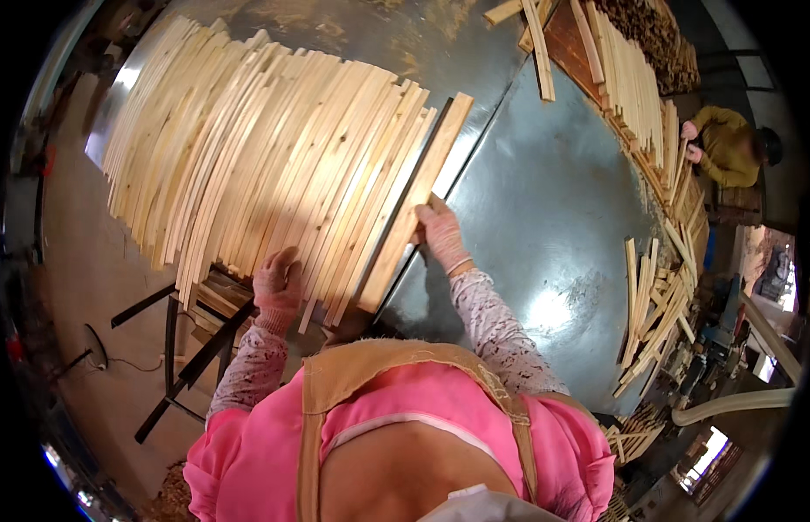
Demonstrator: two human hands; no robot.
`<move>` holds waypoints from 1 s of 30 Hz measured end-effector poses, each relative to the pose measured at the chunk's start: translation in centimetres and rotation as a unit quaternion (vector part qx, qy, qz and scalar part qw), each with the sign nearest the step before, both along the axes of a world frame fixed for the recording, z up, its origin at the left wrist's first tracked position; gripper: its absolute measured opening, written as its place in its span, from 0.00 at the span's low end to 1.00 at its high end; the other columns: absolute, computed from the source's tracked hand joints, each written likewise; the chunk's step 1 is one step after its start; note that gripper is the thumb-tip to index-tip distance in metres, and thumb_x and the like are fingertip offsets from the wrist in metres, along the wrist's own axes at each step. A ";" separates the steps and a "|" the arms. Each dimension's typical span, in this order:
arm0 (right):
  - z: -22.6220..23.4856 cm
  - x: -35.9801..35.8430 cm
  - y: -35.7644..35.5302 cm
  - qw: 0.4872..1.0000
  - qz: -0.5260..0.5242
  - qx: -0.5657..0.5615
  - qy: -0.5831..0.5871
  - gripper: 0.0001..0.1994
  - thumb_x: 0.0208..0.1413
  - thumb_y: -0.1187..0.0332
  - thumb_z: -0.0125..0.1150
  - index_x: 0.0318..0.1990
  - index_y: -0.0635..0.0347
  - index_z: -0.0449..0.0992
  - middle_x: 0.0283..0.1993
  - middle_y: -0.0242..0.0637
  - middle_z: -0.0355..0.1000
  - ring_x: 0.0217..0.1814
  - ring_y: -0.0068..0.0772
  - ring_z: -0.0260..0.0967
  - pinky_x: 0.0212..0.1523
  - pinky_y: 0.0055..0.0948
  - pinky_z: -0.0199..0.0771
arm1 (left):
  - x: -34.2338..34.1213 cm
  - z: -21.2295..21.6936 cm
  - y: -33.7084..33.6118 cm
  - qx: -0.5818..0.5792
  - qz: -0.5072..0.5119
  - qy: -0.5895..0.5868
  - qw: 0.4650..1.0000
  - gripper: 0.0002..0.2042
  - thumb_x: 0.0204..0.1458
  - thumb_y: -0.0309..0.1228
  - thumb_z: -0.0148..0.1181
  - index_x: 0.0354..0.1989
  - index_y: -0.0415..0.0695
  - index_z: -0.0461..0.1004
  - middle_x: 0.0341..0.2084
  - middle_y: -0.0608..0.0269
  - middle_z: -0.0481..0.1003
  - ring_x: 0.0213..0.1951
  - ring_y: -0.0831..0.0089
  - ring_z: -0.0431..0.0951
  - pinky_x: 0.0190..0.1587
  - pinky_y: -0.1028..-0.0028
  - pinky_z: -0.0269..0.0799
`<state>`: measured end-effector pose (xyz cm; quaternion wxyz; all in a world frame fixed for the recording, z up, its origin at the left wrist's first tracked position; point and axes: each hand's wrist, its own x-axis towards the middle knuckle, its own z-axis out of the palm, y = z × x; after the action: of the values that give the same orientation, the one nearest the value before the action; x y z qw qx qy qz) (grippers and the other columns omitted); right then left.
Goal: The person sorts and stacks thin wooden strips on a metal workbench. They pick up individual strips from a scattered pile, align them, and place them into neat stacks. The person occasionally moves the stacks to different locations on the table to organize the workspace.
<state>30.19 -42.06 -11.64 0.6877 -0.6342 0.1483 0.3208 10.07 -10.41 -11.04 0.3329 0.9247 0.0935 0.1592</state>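
A broad layer of pale wooden strips [274,157] lies side by side on the metal table, their near ends uneven. My right hand [441,233], in a pinkish glove with bare fingertips, is closed on the edge of a wider wooden slat [412,216]. That slat lies at a slant, with a dark gap between it and the layer. My left hand [279,287], gloved alike, rests at the near ends of the strips, its fingers slightly bent and the thumb apart. No strip shows in its grip.
The grey metal tabletop [544,200] extends to the right. Loose wooden pieces [657,304] are heaped on its right edge, and more strips [631,78] lie at the far right. A co-worker [727,146] handles wood there. A dark metal frame [196,361] stands below my left hand.
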 end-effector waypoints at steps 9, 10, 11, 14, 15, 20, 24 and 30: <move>14.2 -0.5 7.1 0.731 0.449 -0.255 -0.446 0.24 0.63 0.63 0.63 0.67 0.50 0.79 0.53 0.46 0.83 0.53 0.46 0.81 0.59 0.39 0.79 | 10.6 12.8 0.5 0.369 -0.252 0.132 0.885 0.22 0.67 0.47 0.54 0.67 0.56 0.74 0.66 0.58 0.74 0.70 0.62 0.70 0.77 0.43 0.51; 13.5 -0.3 7.9 0.684 0.427 -0.270 -0.527 0.24 0.62 0.62 0.62 0.67 0.50 0.79 0.53 0.47 0.83 0.53 0.49 0.81 0.59 0.42 0.79 | 11.7 14.0 0.8 0.371 -0.263 0.285 0.844 0.21 0.68 0.46 0.52 0.66 0.57 0.75 0.66 0.58 0.74 0.69 0.64 0.71 0.78 0.45 0.51; 12.7 -0.6 8.3 0.631 0.403 -0.281 -0.600 0.25 0.61 0.61 0.62 0.66 0.50 0.79 0.53 0.48 0.83 0.53 0.52 0.80 0.60 0.44 0.78 | 12.4 14.0 1.2 0.364 -0.270 0.434 0.779 0.19 0.70 0.46 0.50 0.65 0.58 0.76 0.66 0.58 0.74 0.69 0.66 0.72 0.78 0.46 0.51; 12.7 -2.0 8.2 0.741 0.171 -0.281 -0.586 0.25 0.63 0.59 0.61 0.67 0.55 0.79 0.54 0.48 0.83 0.55 0.50 0.80 0.61 0.41 0.77 | 11.5 12.2 6.7 0.421 -0.157 0.471 0.759 0.21 0.70 0.42 0.51 0.68 0.58 0.75 0.68 0.53 0.71 0.67 0.67 0.73 0.76 0.50 0.55; 11.2 -2.8 7.4 0.814 0.155 -0.279 -0.486 0.26 0.63 0.59 0.61 0.68 0.56 0.77 0.54 0.47 0.83 0.56 0.49 0.80 0.61 0.40 0.77 | 11.2 12.5 8.2 0.400 -0.113 0.467 0.781 0.22 0.69 0.39 0.51 0.70 0.58 0.73 0.70 0.53 0.70 0.69 0.67 0.72 0.75 0.52 0.55; 2.5 -8.5 3.0 0.922 0.205 -0.287 -0.158 0.36 0.66 0.60 0.64 0.78 0.66 0.61 0.50 0.40 0.81 0.50 0.31 0.80 0.55 0.29 0.78 | 9.9 4.8 13.3 0.391 0.092 0.234 0.886 0.28 0.67 0.34 0.53 0.77 0.58 0.66 0.75 0.57 0.63 0.74 0.63 0.64 0.75 0.53 0.53; 1.4 -10.9 3.3 0.970 0.153 -0.189 -0.011 0.40 0.66 0.60 0.63 0.81 0.64 0.54 0.47 0.41 0.80 0.41 0.28 0.80 0.44 0.29 0.81 | 7.5 4.5 12.5 0.279 0.085 0.127 0.948 0.30 0.66 0.39 0.58 0.77 0.55 0.64 0.74 0.53 0.65 0.74 0.59 0.64 0.74 0.54 0.56; 1.1 -10.1 5.3 0.980 0.149 -0.131 0.004 0.32 0.66 0.61 0.62 0.74 0.63 0.62 0.42 0.39 0.78 0.39 0.28 0.78 0.41 0.30 0.81 | -4.4 -2.6 3.1 0.038 0.247 0.147 0.957 0.49 0.61 0.50 0.66 0.82 0.38 0.47 0.79 0.37 0.55 0.80 0.48 0.54 0.80 0.60 0.51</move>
<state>20.09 -36.72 -10.59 0.5424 -0.7324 0.0956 0.4003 5.67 -7.36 -13.65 0.2302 0.8981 0.3605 0.1021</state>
